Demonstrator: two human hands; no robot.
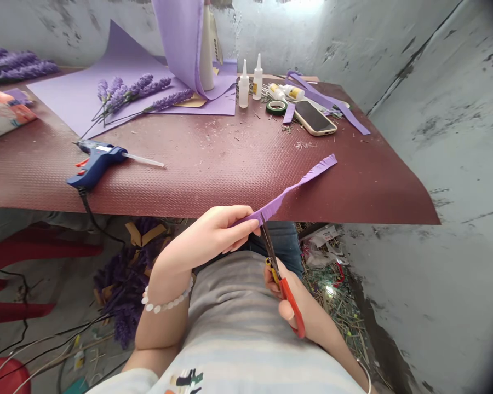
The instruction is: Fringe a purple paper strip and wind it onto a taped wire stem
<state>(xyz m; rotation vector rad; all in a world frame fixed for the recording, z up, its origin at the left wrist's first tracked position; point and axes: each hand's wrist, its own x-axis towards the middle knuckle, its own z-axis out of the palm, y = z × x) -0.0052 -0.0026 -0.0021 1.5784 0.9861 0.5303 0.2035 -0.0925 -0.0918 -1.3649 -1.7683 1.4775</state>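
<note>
**Fringed purple strip held at the scissors, in front of the cluttered surface**

At the far left edge of the maroon surface (pixel 213 164) lies a patterned flat packet (pixel 2 112), with bunches of finished lavender sprigs (pixel 18 63) behind it by the wall. A blue hot glue gun (pixel 96 158) rests on its side near the front edge, glue stick pointing right, its cord dropping over the edge. Behind it a large lilac sheet (pixel 74 96) lies flat with several lavender stems (pixel 137 90) across it, and a curled lilac sheet (pixel 183 38) stands up farther back.

Below the front edge, over the person's lap, the left hand (pixel 213 232) has its grip closed around the near end of a purple paper strip (pixel 299 183), thumb on top and fingers curled beneath. The strip runs up and to the right from the fingers, above the surface's front edge, its side cut into a fine fringe.

Just right of the left fingertips, the scissors (pixel 271 249) meet the strip from below, blades pointing up and almost together at the paper. The right hand (pixel 291 298) has its grip closed through the red handles, close to the striped shirt.

Towards the back right of the surface stand two small white glue bottles (pixel 250 82), then a roll of green tape (pixel 276 106), a phone (pixel 314 117) lying face up, and loose purple strips (pixel 332 106) trailing towards the right edge.
</note>
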